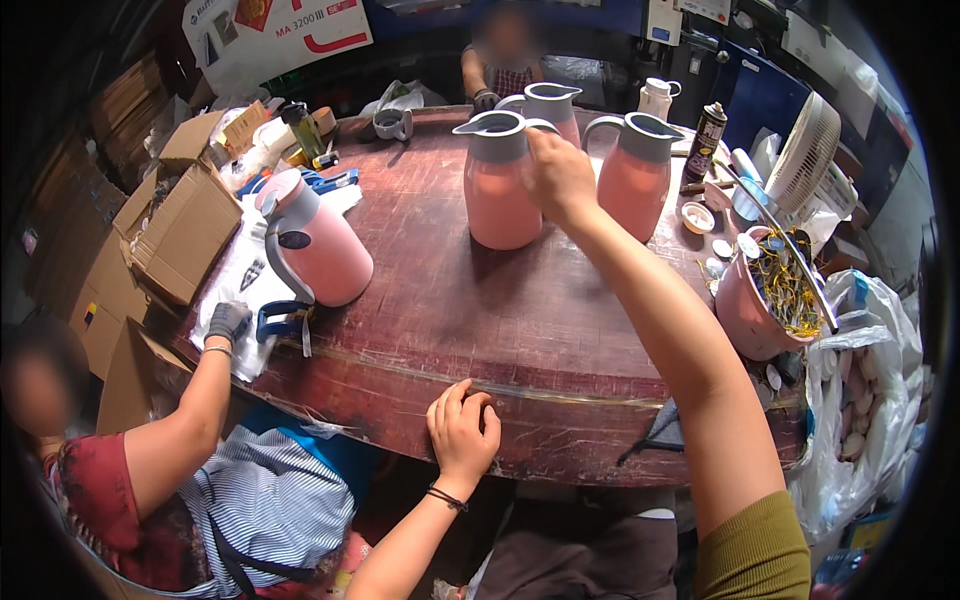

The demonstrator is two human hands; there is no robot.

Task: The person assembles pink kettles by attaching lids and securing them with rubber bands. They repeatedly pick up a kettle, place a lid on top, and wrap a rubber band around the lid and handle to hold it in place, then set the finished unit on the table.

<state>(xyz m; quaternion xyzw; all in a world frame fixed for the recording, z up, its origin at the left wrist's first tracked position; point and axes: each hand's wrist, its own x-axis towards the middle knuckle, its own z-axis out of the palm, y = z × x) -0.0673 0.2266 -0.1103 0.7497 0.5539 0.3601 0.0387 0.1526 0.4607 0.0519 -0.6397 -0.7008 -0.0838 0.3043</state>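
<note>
My right hand point(562, 175) reaches across the table and is closed at the grey handle of a pink jug point(500, 205) with a grey collar and spout. The jug looks upright, at or just above the tabletop; I cannot tell which. Just right of it stands a similar pink jug point(635, 190), and another jug point(560, 115) is partly hidden behind. My left hand point(462, 430) lies on the near table edge, fingers apart and loosely bent, holding nothing. A further pink jug point(335, 250) leans or stands at the left, beside a co-worker's gloved hand point(229, 320).
The dark red table point(430, 330) curves before me. At right are a pink bucket point(750, 320) of yellow wires, a spray can point(706, 140), a white fan point(812, 150) and a plastic bag point(860, 400). Cardboard boxes point(185, 235) stand left. Another person point(505, 75) sits opposite.
</note>
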